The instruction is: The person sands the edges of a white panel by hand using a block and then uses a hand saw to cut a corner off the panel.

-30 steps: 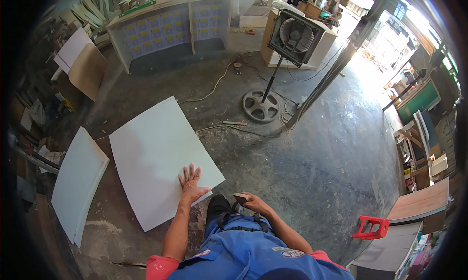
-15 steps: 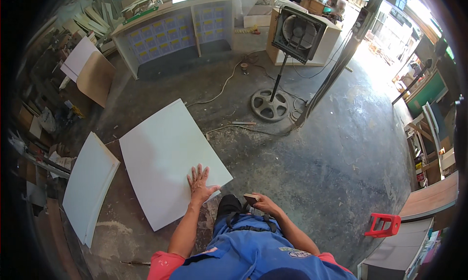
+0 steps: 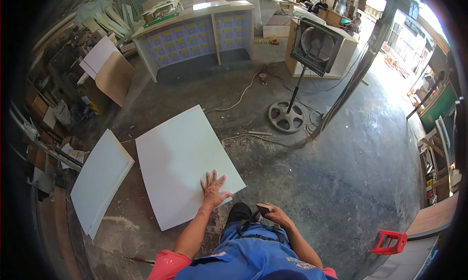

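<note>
White panel (image 3: 178, 158) lies under the spread left grip (image 3: 213, 190).

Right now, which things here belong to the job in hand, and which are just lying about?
Seemingly part of the job:
large white panel, under the spread left hand
small brown block, held in the right hand

Seemingly just about, untouched:
fan on its stand
red stool
brown board, far left

From where I'm standing, no wording can be read: the whitish oval emblem (image 3: 305, 266) on the blue cloth apron (image 3: 243, 253) is too small, and the yellow-and-violet printed blocks (image 3: 168, 38) inside the long pale wooden counter (image 3: 216, 41) stay illegible.
</note>
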{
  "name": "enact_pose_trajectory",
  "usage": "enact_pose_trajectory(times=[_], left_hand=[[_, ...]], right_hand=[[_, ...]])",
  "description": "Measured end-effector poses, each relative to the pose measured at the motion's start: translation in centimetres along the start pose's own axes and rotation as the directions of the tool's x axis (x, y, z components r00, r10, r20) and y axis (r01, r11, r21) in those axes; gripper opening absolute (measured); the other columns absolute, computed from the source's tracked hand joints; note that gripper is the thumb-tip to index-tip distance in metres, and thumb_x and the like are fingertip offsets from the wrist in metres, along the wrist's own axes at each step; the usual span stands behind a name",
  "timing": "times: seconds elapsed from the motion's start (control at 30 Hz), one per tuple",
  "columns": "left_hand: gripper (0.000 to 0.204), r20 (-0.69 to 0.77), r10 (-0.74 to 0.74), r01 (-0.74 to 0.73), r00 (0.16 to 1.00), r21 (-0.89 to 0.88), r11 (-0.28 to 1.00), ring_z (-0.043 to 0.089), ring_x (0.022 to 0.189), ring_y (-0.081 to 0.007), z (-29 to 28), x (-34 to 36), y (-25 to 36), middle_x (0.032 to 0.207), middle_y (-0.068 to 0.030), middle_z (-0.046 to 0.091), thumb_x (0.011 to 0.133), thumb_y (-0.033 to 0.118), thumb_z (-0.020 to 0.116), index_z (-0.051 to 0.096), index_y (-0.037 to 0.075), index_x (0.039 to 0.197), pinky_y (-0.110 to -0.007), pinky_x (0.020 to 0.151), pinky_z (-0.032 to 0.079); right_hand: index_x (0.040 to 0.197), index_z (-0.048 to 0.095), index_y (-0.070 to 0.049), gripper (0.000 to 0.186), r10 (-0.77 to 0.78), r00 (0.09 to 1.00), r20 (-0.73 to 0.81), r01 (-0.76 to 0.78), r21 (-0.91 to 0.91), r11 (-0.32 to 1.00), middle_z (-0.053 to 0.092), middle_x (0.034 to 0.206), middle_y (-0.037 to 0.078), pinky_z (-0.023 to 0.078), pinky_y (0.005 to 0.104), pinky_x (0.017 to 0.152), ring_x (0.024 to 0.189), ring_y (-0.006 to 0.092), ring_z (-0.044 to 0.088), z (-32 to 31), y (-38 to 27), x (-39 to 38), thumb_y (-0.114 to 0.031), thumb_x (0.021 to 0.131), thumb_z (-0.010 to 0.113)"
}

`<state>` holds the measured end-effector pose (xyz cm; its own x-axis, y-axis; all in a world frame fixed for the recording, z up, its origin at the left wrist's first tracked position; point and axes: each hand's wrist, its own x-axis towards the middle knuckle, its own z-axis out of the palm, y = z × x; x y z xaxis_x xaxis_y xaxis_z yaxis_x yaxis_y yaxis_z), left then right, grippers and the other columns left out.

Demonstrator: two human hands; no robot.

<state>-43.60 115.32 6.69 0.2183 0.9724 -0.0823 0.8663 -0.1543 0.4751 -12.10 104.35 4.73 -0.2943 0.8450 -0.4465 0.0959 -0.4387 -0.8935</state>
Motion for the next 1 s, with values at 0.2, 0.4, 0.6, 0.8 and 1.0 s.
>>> enact_pose_trajectory(times=[0.2,0.4,0.6,0.8,1.0], left_hand=[[0.091,0.14,-0.063,0.044,0.988,0.134,0.99,0.009,0.148,-0.0512,-3.6,0.6,4.4,0.162,-0.0227,0.018,0.07,0.049,0.081,0.047,0.019,0.148,-0.069,0.114,0.015],[0.1,0.096,-0.076,0.046,0.992,0.281,0.959,0.028,0.14,-0.0551,0.8,1.0,4.1,0.154,-0.0298,0.027,0.065,0.034,0.088,0.039,0.001,0.146,-0.063,0.108,0.036],[0.09,0.007,0.082,-0.081,0.997,0.242,0.967,0.034,0.137,-0.054,-0.1,2.3,3.2,0.15,-0.0287,0.035,0.064,0.031,0.088,0.048,0.002,0.139,-0.059,0.109,0.037],[0.081,0.078,0.04,-0.048,0.996,0.105,0.993,0.029,0.142,-0.0505,-1.2,2.3,1.9,0.155,-0.0284,0.03,0.069,0.029,0.085,0.053,0.004,0.139,-0.056,0.112,0.036],[0.073,0.064,0.001,0.0,0.998,-0.02,1.0,0.023,0.149,-0.0387,-1.0,0.4,2.1,0.161,-0.0184,0.025,0.076,0.031,0.08,0.054,0.015,0.142,-0.051,0.119,0.025]], right_hand=[[0.133,0.056,-0.003,0.055,0.004,0.999,-0.033,-0.007,-0.066,0.998,0.065,0.117,0.009,0.045,0.0305,0.094,0.107,0.0202,0.059,0.2,-0.3,-0.7,-0.005,0.078,0.06],[0.128,0.059,-0.004,0.053,0.016,0.999,0.03,-0.014,-0.057,0.998,0.064,0.114,0.003,0.044,0.0277,0.092,0.106,0.0151,0.058,0.6,-1.2,0.0,-0.009,0.076,0.064],[0.138,0.056,-0.005,0.056,-0.176,0.984,-0.037,0.167,-0.173,0.971,0.064,0.128,0.009,0.045,0.0309,0.099,0.117,0.0207,0.058,-0.5,0.1,1.6,0.0,0.082,0.056],[0.14,0.05,-0.002,0.062,0.023,0.999,-0.044,-0.023,-0.009,1.0,0.064,0.118,0.01,0.045,0.0294,0.092,0.105,0.0217,0.059,0.4,-2.4,-1.0,-0.005,0.079,0.058],[0.14,0.048,-0.001,0.063,0.091,0.991,-0.099,-0.098,-0.06,0.993,0.063,0.116,0.01,0.045,0.0287,0.091,0.103,0.0193,0.058,0.6,-1.5,-3.1,-0.006,0.078,0.058]])
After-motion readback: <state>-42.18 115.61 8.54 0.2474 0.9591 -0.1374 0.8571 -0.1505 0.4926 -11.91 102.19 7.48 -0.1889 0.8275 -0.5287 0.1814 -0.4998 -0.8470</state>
